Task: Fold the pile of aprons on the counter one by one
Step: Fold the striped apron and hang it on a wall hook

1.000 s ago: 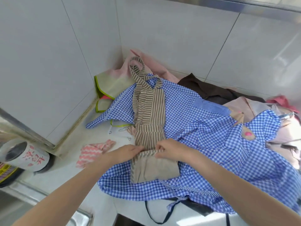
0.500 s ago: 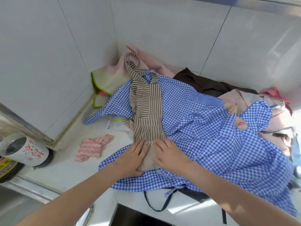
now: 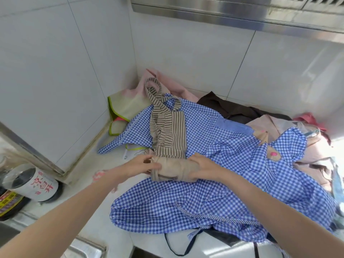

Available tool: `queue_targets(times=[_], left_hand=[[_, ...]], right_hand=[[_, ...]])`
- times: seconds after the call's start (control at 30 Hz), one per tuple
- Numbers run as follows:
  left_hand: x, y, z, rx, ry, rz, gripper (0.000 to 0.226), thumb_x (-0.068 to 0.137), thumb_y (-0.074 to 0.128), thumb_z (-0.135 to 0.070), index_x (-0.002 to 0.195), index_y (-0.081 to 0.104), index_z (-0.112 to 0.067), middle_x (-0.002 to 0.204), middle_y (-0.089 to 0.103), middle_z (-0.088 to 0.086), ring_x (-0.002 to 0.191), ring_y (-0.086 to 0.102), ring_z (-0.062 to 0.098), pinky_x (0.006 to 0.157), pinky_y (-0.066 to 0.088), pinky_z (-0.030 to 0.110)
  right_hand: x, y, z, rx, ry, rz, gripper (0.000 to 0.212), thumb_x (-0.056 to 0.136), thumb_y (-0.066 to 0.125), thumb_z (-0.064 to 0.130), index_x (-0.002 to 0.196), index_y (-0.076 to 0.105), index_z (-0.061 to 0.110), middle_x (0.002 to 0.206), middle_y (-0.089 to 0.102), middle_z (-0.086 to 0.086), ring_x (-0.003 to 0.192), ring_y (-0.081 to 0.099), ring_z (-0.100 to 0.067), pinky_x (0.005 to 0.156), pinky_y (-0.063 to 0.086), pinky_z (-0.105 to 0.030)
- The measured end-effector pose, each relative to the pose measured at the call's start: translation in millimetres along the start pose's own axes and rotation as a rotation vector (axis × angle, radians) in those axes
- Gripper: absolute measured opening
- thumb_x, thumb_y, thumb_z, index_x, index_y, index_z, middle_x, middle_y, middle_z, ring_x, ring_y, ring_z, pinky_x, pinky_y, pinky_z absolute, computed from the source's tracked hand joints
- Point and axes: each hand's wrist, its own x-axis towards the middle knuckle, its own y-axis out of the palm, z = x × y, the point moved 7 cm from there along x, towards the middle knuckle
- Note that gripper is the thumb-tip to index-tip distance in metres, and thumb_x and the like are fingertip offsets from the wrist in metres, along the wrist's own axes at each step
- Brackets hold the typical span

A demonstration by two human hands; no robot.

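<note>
Striped apron (image 3: 168, 131): lay lengthwise on top of the blue checked apron (image 3: 214, 179), neck loop toward the wall corner, near end already rolled into a thick tan bundle; narrow shape suited a roll from the hem upward.
Left hand (image 3: 144, 164): curled round the left end of the bundle, fingers wrapped onto the cloth, probably to keep the layers from sliding sideways.
Right hand (image 3: 202, 167): clasped over the right end of the same bundle, fingers tucked under; matched the left so the roll stayed even across its width.
Working surface: blue checked apron spread flat over the tabletop (image 3: 111, 226), used as a soft base, likely next in line.
Pile (image 3: 279, 127): brown, pink and pale aprons heaped at the back and right against the tiled wall, kept clear of the folding spot.
Side clutter: white can (image 3: 35, 183) with red characters at far left by the sink edge, well apart from the cloth.
Step judged: mid-roll, striped upper half not yet taken in.
Risk judged: loose neck strap could snag or unroll the bundle.
</note>
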Motion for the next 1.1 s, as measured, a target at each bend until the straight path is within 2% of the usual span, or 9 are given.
queue_targets(times=[0.2, 0.3, 0.4, 0.47, 0.6, 0.73, 0.83, 1.0, 1.1], left_hand=[[14, 6, 22, -0.098, -0.234, -0.169, 0.051, 0.095, 0.044, -0.046, 0.131, 0.047, -0.010, 0.123, 0.059, 0.012, 0.108, 0.060, 0.028, 0.092, 0.052, 0.037], [22, -8, 14, 0.221, -0.269, -0.180, 0.056, 0.095, 0.041, -0.049, 0.130, 0.045, -0.005, 0.126, 0.056, 0.014, 0.110, 0.058, 0.029, 0.093, 0.050, 0.037], [28, -30, -27, 0.829, 0.096, -0.501, 0.042, 0.093, 0.053, -0.033, 0.122, 0.046, -0.005, 0.119, 0.052, 0.014, 0.111, 0.050, 0.030, 0.091, 0.044, 0.037], [34, -9, -55, 1.012, 0.482, -0.483, 0.033, 0.089, 0.055, -0.020, 0.118, 0.055, -0.002, 0.116, 0.055, 0.015, 0.110, 0.051, 0.032, 0.091, 0.045, 0.041], [64, 25, -22, 0.885, 0.151, 0.083, 0.053, 0.100, 0.032, -0.043, 0.139, 0.037, -0.007, 0.141, 0.044, 0.010, 0.128, 0.042, 0.026, 0.104, 0.034, 0.034], [75, 18, -1, 0.788, 0.004, 0.085, 0.061, 0.099, 0.022, -0.051, 0.150, 0.020, -0.017, 0.152, 0.030, 0.005, 0.137, 0.033, 0.023, 0.112, 0.025, 0.032], [77, 18, -1, 0.767, 0.098, 0.045, 0.051, 0.101, 0.025, -0.041, 0.145, 0.031, -0.016, 0.146, 0.040, 0.006, 0.129, 0.041, 0.023, 0.107, 0.030, 0.033], [78, 13, 10, 0.739, 0.015, -0.025, 0.096, 0.067, 0.017, -0.064, 0.149, 0.018, -0.015, 0.157, 0.017, 0.002, 0.143, 0.015, 0.016, 0.114, 0.006, 0.026], [84, 1, 16, 0.444, -0.089, -0.041, 0.071, 0.090, 0.041, -0.051, 0.149, 0.021, -0.018, 0.156, 0.018, -0.001, 0.142, 0.020, 0.019, 0.116, 0.016, 0.028]], right_hand=[[29, 9, -10, 0.107, 0.165, -0.114, 0.020, 0.087, 0.057, 0.026, 0.100, 0.055, 0.012, 0.097, 0.054, 0.000, 0.090, 0.051, -0.013, 0.061, 0.038, -0.017], [41, 12, -7, 0.081, 0.173, -0.133, 0.021, 0.090, 0.052, 0.025, 0.104, 0.054, 0.010, 0.098, 0.053, -0.001, 0.093, 0.050, -0.014, 0.066, 0.038, -0.020], [48, 13, -8, 0.050, 0.177, -0.121, 0.020, 0.090, 0.051, 0.026, 0.104, 0.053, 0.011, 0.100, 0.054, -0.002, 0.092, 0.049, -0.014, 0.068, 0.038, -0.021], [52, 10, -11, 0.001, 0.181, -0.116, 0.029, 0.090, 0.050, 0.026, 0.112, 0.055, 0.008, 0.102, 0.054, -0.003, 0.093, 0.048, -0.014, 0.074, 0.038, -0.022], [58, 13, -18, 0.042, 0.207, -0.062, 0.032, 0.089, 0.051, 0.029, 0.114, 0.056, 0.010, 0.108, 0.057, -0.004, 0.095, 0.051, -0.014, 0.070, 0.043, -0.020], [57, 7, -4, -0.303, 0.169, -0.208, 0.048, 0.094, 0.043, 0.028, 0.137, 0.036, 0.009, 0.137, 0.034, -0.013, 0.125, 0.035, -0.030, 0.103, 0.035, -0.039], [45, 26, 37, -0.700, -0.282, -0.277, 0.070, 0.087, 0.054, 0.013, 0.147, 0.019, 0.006, 0.154, 0.014, -0.014, 0.141, 0.012, -0.033, 0.116, 0.002, -0.044], [41, 55, 25, -0.810, -0.266, -0.153, 0.098, 0.081, 0.059, 0.013, 0.148, -0.011, 0.003, 0.157, -0.010, -0.015, 0.144, -0.013, -0.029, 0.107, -0.026, -0.038], [48, 56, 17, -0.911, -0.221, -0.150, 0.100, 0.083, 0.061, 0.024, 0.146, -0.011, -0.003, 0.156, -0.011, -0.021, 0.144, -0.012, -0.033, 0.103, -0.028, -0.042]])
